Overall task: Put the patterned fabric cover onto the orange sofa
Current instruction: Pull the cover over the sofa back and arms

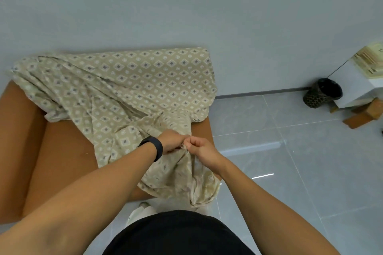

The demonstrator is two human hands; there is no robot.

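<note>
Both your left hand and right hand sit knuckle to knuckle, each pinching the patterned fabric cover at its near right edge. Most of it lies bunched over the backrest ahead; the orange sofa seat, bare, stretches leftward from your grip, nearer your left hand.

Soft even light, floor glare, wide-angle edge bending.

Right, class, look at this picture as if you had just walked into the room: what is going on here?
A person stands at the front of an orange sofa and is fitting a patterned fabric cover onto it. The left hand and the right hand both grip a bunched part of the cover near the sofa's front right corner. The cover lies over the backrest and part of the seat; much of the seat on the left is bare.
</note>
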